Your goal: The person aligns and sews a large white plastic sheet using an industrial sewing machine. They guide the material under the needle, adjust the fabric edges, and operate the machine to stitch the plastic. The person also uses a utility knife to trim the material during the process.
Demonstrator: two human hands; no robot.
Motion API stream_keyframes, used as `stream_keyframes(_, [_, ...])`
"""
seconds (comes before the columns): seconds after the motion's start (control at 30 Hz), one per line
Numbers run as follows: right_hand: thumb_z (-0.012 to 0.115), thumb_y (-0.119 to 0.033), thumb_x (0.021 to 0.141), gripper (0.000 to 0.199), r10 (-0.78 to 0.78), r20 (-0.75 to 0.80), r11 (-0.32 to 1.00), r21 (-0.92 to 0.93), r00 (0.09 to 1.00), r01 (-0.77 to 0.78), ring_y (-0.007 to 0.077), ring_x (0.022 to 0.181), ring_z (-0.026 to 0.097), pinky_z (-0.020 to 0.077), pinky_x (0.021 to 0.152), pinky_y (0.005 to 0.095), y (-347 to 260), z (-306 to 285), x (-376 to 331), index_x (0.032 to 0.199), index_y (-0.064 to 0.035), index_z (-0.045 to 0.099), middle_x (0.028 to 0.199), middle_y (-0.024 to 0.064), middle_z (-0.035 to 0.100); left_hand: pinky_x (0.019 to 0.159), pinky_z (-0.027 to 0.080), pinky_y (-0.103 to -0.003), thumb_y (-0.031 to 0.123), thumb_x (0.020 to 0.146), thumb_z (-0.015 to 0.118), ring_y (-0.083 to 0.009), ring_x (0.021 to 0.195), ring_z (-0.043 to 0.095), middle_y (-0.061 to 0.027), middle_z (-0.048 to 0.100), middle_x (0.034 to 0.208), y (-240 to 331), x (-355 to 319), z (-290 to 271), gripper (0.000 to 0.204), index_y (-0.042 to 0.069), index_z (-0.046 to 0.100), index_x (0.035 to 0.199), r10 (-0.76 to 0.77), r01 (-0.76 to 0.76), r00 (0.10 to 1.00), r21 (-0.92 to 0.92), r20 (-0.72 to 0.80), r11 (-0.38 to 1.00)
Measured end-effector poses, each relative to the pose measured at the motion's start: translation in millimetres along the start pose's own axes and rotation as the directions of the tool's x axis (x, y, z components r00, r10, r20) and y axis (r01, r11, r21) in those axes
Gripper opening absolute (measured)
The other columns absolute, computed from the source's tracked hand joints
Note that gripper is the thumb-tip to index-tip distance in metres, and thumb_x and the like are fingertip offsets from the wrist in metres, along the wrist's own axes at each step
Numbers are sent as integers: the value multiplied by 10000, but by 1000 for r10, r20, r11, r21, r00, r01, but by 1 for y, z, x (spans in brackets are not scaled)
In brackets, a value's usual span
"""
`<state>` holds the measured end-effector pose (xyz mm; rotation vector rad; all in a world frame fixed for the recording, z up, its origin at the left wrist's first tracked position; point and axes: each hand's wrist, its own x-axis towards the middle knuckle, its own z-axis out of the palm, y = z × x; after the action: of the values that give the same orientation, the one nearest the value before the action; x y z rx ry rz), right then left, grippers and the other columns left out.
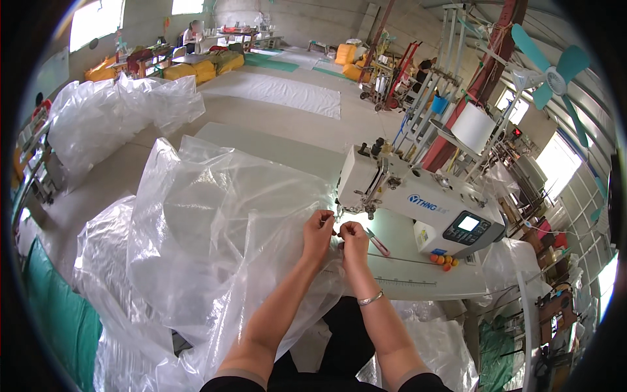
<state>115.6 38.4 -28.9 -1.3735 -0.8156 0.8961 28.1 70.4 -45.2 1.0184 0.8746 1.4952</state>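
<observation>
My left hand (317, 232) and my right hand (354, 242) meet just in front of the needle area of a white sewing machine (408, 193). Both have fingertips pinched together, almost touching; whatever lies between them is too small to make out. Under and beside my left hand spreads a large clear plastic sheet (196, 222), crumpled and draped over the table's left side. Thread snips (379, 244) with a pinkish handle lie right of my right hand on the pale sewing table (418, 268). The machine's lamp lights the spot by my fingers.
Small orange balls (445, 261) sit by the machine's base. A white thread cone (473, 128) and a teal fan (555, 80) stand at the right. More plastic sheeting (117, 117) is heaped at the far left. A long white cloth (281, 93) lies on the floor ahead.
</observation>
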Motion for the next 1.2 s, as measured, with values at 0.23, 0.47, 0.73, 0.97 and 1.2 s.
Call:
stream_keyframes(0.23, [618,-56,862,104,-256,185,904,-301,949,303,130,751,627,498,674,286,10,-21,-6,944,7,631,833,94,679,613,462,-298,182,852,671,-146,677,606,-87,671,767,-4,9,11,229,-23,692,953,-46,8,992,304,117,953])
stream_keyframes(0.47, [667,-165,885,164,105,183,994,-17,978,-103,116,667,627,484,610,256,-40,-25,-11,937,-13,701,764,26,664,647,483,-416,103,852,636,-369,724,640,-193,665,788,33,-42,-3,112,4,687,849,285,-380,921,450,265,808])
stream_keyframes(0.73, [645,-142,886,161,-145,270,930,-292,952,225,80,533,546,416,501,241,-20,-41,-29,923,-3,719,612,32,619,662,476,-321,157,915,610,-175,795,643,-96,692,863,59,-58,-18,189,-8,661,992,-108,-76,936,491,335,868])
stream_keyframes(0.97, [633,-180,879,140,-457,368,636,-501,810,587,319,674,661,503,593,371,-5,-53,-67,926,-85,724,730,156,665,615,438,-242,127,927,579,-128,719,573,-62,623,942,52,-24,16,293,11,555,1194,-413,440,895,-183,168,879])
stream_keyframes(1.2, [638,-121,882,123,-392,376,744,-406,840,530,200,595,656,495,560,296,-12,-79,-84,925,-35,715,698,122,671,577,439,-260,70,904,577,-136,694,564,-60,621,891,43,-39,4,162,10,620,1049,-288,265,952,197,99,944])
